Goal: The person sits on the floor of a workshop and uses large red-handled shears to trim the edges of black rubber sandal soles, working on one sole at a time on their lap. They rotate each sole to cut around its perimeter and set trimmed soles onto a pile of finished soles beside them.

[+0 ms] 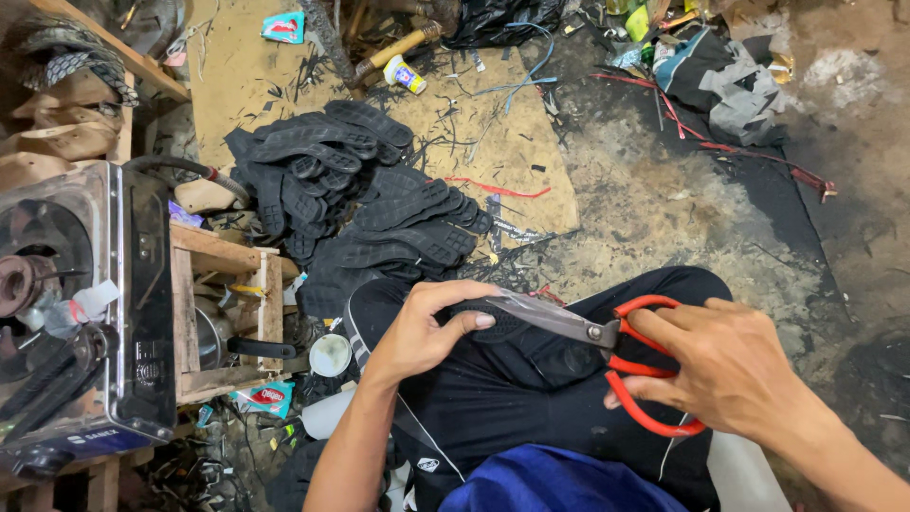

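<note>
We have the right hand through the red loop handles of the scissors, grip closed around them. Blades point left across the lap, nearly closed from what we can see, tips running under the left fingers.

Left hand has its grip closed on a black rubber sole resting on the knee, fingers curled over the top edge, thumb pressing down on the near side. The sole sits right at the blades; black sole against black trousers, so we cannot make out its outline or whether the blades are actually biting into it.

Pile of black soles lies on the floor ahead, partly on a board sheet, well apart from the hands. Thin black trimmings are scattered around it.

Left side: a metal stove on a wooden crate, cut off by the frame edge. Small white cup on the floor just beside the left knee. A bundle of grey and black cloth sits top right.

Right forearm runs out of frame bottom right. Clutter at the top edge is too dark and tangled to identify.
</note>
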A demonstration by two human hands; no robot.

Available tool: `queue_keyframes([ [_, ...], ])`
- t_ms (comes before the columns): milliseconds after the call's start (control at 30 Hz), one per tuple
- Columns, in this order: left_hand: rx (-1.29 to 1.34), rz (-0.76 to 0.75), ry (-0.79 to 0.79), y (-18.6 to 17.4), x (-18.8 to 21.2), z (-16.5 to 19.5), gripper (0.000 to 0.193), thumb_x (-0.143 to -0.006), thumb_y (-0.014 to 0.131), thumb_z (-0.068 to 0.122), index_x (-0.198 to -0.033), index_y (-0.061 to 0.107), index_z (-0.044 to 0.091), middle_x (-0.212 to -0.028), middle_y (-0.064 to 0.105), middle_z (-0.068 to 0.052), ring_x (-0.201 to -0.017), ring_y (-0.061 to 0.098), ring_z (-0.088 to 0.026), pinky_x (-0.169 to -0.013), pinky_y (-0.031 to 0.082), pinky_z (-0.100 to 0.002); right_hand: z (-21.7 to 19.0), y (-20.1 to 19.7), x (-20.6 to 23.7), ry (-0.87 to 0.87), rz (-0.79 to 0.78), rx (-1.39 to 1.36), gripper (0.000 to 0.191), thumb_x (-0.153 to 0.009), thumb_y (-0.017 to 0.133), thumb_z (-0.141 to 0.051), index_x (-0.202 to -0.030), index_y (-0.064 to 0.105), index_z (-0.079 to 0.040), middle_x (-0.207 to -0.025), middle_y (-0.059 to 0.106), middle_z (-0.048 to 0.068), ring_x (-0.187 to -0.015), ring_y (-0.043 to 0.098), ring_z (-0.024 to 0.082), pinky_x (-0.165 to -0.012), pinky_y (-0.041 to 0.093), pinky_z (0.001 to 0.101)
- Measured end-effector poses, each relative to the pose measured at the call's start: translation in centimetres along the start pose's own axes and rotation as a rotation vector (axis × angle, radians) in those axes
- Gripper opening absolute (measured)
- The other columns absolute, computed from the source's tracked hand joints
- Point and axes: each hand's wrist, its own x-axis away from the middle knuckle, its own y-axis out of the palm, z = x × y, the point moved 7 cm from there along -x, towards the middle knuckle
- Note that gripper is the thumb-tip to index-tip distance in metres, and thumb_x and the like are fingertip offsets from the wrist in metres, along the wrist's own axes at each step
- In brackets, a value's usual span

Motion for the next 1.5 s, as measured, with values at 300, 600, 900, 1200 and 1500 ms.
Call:
queue_keyframes([
  [300, 0.017, 0.006, 0.006, 0.0, -0.4, -0.4, 0.031, -0.087, 0.075, 0.002, -0.117, 0.072, 0.000, -0.112, 0.078, -0.015, -0.105, 0.078, -0.025, -0.095, 0.058, -0.033, -0.4, 0.3, -0.4, 0.043, 0.047, 0.003, 0.077, -0.049, 0.088, -0.064, -0.108, 0.073, -0.017, -0.082, 0.073, 0.004, -0.062, 0.064, 0.028, -0.059, 0.049, 0.0390],
  [600, -0.073, -0.072, 0.022, -0.1, -1.4, 1.0, 0.032, -0.085, 0.075, 0.001, -0.117, 0.072, 0.000, -0.106, 0.076, -0.013, -0.098, 0.074, -0.025, -0.089, 0.057, -0.033, 0.3, -0.2, -0.6, -0.023, -0.022, 0.020, 0.072, -0.056, 0.086, -0.061, -0.110, 0.071, -0.016, -0.075, 0.071, 0.006, -0.063, 0.067, 0.030, -0.059, 0.049, 0.0411],
  [900, -0.088, 0.355, -0.018, -4.1, -3.6, 0.1, 0.021, -0.086, 0.078, -0.003, -0.106, 0.072, -0.002, -0.098, 0.068, -0.008, -0.087, 0.061, -0.017, -0.077, 0.048, -0.030, 5.6, 3.9, 1.6, 0.427, -0.185, -0.146, 0.043, -0.077, 0.081, -0.050, -0.100, 0.071, -0.015, -0.067, 0.067, 0.010, -0.064, 0.065, 0.027, -0.064, 0.050, 0.0351],
  [1200, 0.609, 0.683, -0.121, -1.9, -1.4, -1.9, 0.063, -0.086, 0.069, -0.012, -0.143, 0.045, -0.001, -0.121, 0.063, -0.009, -0.105, 0.066, -0.018, -0.090, 0.058, -0.036, 3.8, 11.0, 2.1, 0.521, 0.001, -1.213, 0.021, -0.091, 0.069, -0.024, -0.091, 0.057, -0.006, -0.063, 0.051, -0.001, -0.052, 0.051, 0.011, -0.048, 0.042, 0.0300],
  [1500, 1.156, 0.710, -0.117, 3.1, -0.4, -5.7, 0.083, -0.093, 0.064, -0.004, -0.163, 0.025, 0.019, -0.123, 0.064, -0.005, -0.105, 0.068, -0.017, -0.090, 0.060, -0.037, -1.2, 7.7, -1.0, 0.296, -0.016, -0.426, 0.066, -0.065, 0.083, -0.050, -0.113, 0.061, -0.010, -0.073, 0.065, 0.011, -0.068, 0.067, 0.034, -0.060, 0.049, 0.0445],
])
